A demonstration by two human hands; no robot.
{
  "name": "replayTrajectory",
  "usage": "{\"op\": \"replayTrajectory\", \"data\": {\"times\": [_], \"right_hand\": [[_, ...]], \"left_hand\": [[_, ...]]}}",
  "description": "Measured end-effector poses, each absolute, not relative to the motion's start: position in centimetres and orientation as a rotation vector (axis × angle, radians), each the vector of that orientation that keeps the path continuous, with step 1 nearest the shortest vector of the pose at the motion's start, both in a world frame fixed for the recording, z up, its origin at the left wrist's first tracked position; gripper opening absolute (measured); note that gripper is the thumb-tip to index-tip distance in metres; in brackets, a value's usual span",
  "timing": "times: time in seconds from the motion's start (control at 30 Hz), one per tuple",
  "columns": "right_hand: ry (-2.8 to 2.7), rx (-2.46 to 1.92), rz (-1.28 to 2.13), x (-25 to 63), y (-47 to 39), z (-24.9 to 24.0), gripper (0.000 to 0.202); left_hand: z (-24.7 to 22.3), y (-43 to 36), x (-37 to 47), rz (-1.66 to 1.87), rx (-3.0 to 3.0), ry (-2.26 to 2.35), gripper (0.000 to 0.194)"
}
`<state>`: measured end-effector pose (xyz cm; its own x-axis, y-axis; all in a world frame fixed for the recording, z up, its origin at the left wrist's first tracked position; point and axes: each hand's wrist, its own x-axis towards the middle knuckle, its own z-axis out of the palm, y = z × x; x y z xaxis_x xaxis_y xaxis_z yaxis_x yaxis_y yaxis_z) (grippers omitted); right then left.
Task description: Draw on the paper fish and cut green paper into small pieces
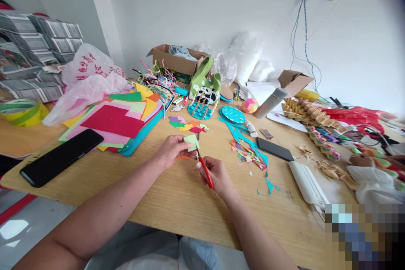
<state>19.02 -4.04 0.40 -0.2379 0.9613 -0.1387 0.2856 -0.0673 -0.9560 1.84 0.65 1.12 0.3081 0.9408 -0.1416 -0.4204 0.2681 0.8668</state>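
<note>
Between the thumb and fingers of my left hand (175,150) is a small pale green piece of paper (190,141). My right hand (215,174) grips red-handled scissors (206,172), with the blades at the right edge of that paper. Just beyond the hands lie several colourful paper fish (187,125), in purple, green, orange, red and pale green. An orange scrap (182,157) shows partly below my left hand. Right of the scissors is a heap of paper offcuts (248,154) with blue strips.
Coloured paper sheets (110,122) and a black phone (61,158) lie at left. A green panda bag (206,86) stands behind the fish. Blue discs (232,115), a grey bottle (272,103), a dark flat device (274,149) and a white power strip (307,183) are at right.
</note>
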Motion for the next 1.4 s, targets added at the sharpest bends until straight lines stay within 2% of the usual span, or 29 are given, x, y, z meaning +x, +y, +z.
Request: {"op": "replayTrajectory", "data": {"times": [1.0,1.4], "right_hand": [[-1.546,-1.393,1.304,18.95,-4.14,0.36,0.045],[-1.518,-1.39,1.32,18.74,-4.26,0.5,0.044]], "left_hand": [[0.98,0.7,1.9,1.031,0.864,0.822,0.032],[0.66,0.85,1.95,1.027,0.891,0.829,0.027]]}}
